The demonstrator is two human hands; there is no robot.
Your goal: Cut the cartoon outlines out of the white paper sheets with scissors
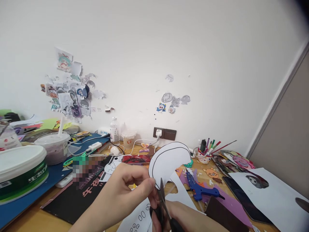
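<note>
Between thumb and fingers my left hand (pixel 131 187) pinches a curved white paper cutout (pixel 166 161) with black drawn lines, raised above the table. My right hand (pixel 175 209), partly hidden behind the left one, grips black-handled scissors (pixel 163 200). The blades point up and stand slightly apart at the lower edge of the cutout. Under my hands lies a white sheet (pixel 141 216) with small black ovals drawn on it.
A blue glue gun (pixel 200 188) rests on purple paper at the right, near a pen cup (pixel 204 155). A black folder (pixel 70 199), a green-and-white tub (pixel 23 174) and a lidded drink cup (pixel 54 146) stand left. Cables run to a wall socket (pixel 158 132).
</note>
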